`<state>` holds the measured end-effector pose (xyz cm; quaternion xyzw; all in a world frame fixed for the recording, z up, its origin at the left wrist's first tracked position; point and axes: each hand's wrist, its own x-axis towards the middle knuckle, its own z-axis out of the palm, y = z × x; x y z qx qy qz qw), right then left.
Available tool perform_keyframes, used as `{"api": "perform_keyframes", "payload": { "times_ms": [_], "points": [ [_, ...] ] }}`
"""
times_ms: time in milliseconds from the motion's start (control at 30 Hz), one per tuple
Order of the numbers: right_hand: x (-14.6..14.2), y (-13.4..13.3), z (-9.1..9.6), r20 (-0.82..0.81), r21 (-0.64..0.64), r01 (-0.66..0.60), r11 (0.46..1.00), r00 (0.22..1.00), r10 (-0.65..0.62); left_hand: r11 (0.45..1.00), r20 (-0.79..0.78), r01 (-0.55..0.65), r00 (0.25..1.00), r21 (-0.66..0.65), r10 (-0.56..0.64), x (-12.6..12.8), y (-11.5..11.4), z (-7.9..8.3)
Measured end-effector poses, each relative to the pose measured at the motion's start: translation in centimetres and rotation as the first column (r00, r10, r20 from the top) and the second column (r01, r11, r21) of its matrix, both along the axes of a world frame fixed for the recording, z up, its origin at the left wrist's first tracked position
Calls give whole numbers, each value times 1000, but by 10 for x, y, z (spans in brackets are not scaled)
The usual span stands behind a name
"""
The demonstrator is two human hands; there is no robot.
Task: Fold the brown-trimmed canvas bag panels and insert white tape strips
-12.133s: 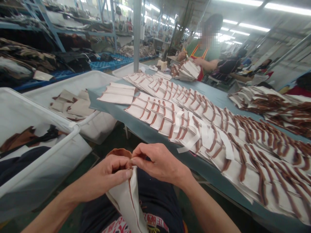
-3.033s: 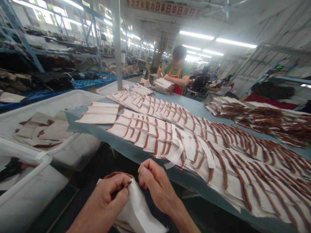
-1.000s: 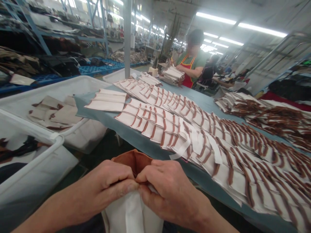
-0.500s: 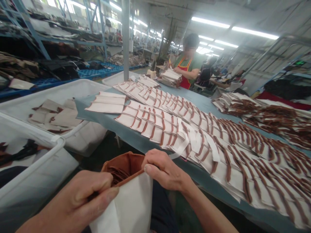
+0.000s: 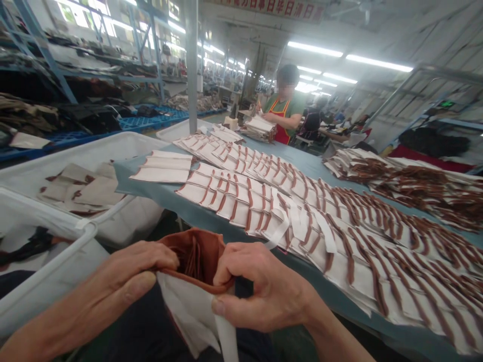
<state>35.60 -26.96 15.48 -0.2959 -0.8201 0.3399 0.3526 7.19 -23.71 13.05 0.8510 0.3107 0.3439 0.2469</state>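
Note:
My hands hold a white fabric pouch (image 5: 184, 314) in front of my lap, its mouth spread wide. Its brown lining (image 5: 198, 256) shows inside, with several folds or strips at the bottom. My left hand (image 5: 124, 274) grips the brown-edged rim on the left side. My right hand (image 5: 260, 286) pinches the rim on the right, with a white strip hanging below it. Dark trousers (image 5: 151, 327) lie beneath the pouch.
A blue-grey covered table (image 5: 158, 190) at my right carries long overlapping rows of white pieces with brown strips (image 5: 241, 198). White bins (image 5: 121, 138) stand at my left. A co-worker (image 5: 283, 113) handles a stack at the table's far end.
The pouch's mouth has spread wider, showing more of the brown lining and the folds inside. My right hand has shifted lower on the rim, and my left hand has moved up onto the left edge.

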Motion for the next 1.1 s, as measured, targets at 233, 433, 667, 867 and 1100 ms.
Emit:
{"api": "perform_keyframes", "payload": {
  "times_ms": [233,433,667,867,1100],
  "points": [
    [-5,6,-6,58,-29,40,999,998,-38,981,-2,174,985,-88,-175,48,-7,5],
    [16,6,-13,45,-209,35,977,999,-26,946,8,148,988,-289,-153,44,1,-11],
    [47,18,-52,-363,-498,-6,867,910,-202,806,60,147,989,-574,-138,37,26,-27],
    [58,34,-98,-408,-573,40,818,853,-327,812,36,181,980,-554,-193,36,15,-6],
    [37,49,-127,-410,-598,72,799,828,-382,712,62,225,967,-665,-247,38,16,-5]
  ]
}}
